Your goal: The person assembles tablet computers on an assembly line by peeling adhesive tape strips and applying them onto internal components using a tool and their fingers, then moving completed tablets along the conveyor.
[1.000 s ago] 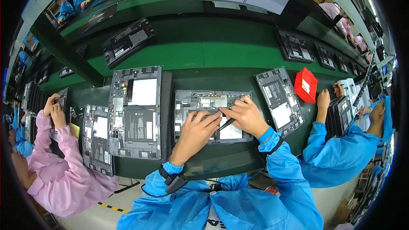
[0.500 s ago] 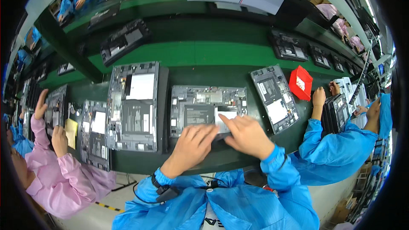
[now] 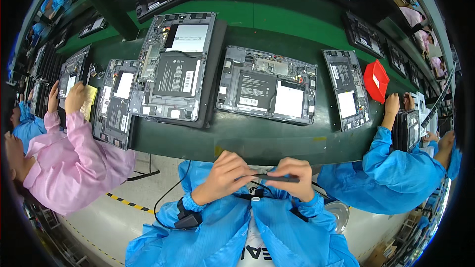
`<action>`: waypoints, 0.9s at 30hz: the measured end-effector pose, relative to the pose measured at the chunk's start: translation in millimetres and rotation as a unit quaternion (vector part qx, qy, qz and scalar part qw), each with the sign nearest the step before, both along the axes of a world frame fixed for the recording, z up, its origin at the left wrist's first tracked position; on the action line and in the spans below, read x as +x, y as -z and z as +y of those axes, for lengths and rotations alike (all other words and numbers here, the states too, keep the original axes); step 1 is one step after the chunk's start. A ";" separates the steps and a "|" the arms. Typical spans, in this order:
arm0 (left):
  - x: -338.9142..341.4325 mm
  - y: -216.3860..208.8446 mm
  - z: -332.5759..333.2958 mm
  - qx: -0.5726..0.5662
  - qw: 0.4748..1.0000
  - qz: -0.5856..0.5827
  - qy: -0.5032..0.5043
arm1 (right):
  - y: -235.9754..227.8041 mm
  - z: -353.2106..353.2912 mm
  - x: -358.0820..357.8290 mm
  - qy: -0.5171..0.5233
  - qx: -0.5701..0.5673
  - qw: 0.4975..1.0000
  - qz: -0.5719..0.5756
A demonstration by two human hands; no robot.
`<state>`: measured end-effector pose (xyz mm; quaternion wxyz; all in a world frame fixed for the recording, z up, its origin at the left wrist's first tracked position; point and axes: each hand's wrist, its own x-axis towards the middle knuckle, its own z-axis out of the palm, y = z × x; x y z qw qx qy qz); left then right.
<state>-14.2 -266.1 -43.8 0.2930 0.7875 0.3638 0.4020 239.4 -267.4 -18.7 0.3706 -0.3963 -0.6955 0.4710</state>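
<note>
In front of my body, just off the table's near edge, both hands are together on a thin black stick-like tool (image 3: 283,178). My right hand (image 3: 300,174) is closed around it, thumb and fingers pinching its length. My left hand (image 3: 226,174) is closed too, its fingertips pressed at the tool's left end; the exact tip is hidden. Beyond my hands lies an opened tablet-like device (image 3: 267,85), its black battery and a white rectangle facing up. A larger opened device (image 3: 174,69) sits to its left, on a dark stack. No hand of mine touches either device.
A narrower opened device (image 3: 346,90) and a red tray (image 3: 376,83) with small white pieces stand to the right. More devices line the green table (image 3: 237,141). Co-workers work close by, one in pink sleeves (image 3: 81,133) at left, one in blue sleeves (image 3: 396,151) at right.
Both my hands have left the middle device and drawn back toward my body, where they now hold the black tool. The view has shifted, so the table sits higher.
</note>
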 end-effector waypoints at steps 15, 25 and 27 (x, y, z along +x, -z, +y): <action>21.8 10.0 -9.3 0.102 0.970 0.219 -0.031 | 25.7 4.8 -34.6 0.247 -0.167 0.924 0.238; -28.6 30.7 -8.8 0.121 0.958 0.254 -0.046 | 51.3 23.3 -90.5 0.219 -0.132 0.966 0.030; -35.5 33.8 -9.2 0.127 0.958 0.255 -0.040 | 46.3 24.9 -99.6 0.204 -0.086 0.975 -0.007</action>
